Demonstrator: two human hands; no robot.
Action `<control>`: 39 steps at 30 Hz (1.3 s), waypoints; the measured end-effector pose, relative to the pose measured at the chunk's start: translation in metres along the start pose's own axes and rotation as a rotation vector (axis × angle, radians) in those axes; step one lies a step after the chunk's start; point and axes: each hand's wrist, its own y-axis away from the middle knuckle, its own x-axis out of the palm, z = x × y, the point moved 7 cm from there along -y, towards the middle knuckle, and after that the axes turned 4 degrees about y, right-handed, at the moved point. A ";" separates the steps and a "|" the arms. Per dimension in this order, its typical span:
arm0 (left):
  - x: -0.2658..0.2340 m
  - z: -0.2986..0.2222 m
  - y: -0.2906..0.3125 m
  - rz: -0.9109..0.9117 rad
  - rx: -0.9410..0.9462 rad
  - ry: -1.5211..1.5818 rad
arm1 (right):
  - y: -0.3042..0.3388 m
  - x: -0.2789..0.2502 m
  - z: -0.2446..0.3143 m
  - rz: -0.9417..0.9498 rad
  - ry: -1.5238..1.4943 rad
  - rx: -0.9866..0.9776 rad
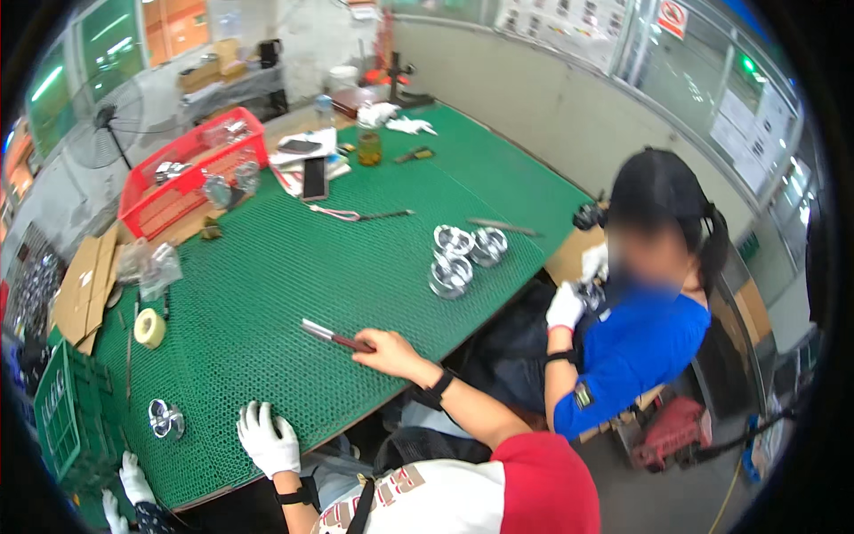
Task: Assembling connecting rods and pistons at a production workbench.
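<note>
My right hand, bare, is closed round the dark red handle of a knife-like tool with a flat silver end. It is held low over the green table mat, the silver end pointing left. My left hand, in a white glove, lies on the mat near the front edge, fingers stretched out and nothing in it. To its left sits a shiny round metal part. Three similar metal parts stand grouped farther off to the right.
A co-worker in blue sits at right, white-gloved hands on a metal part. Another person's gloved hands show at lower left. Around the mat are a red crate, phone, bottle, tape roll and green crate.
</note>
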 end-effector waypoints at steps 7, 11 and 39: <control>0.006 0.002 0.000 -0.016 0.019 0.044 | 0.006 -0.109 -0.039 -0.581 0.373 0.306; 0.005 0.005 0.002 -0.003 0.002 0.051 | 0.021 -0.121 -0.046 -0.632 0.350 0.274; 0.007 0.007 0.002 0.015 0.042 -0.003 | 0.033 0.093 0.081 0.222 0.098 -0.384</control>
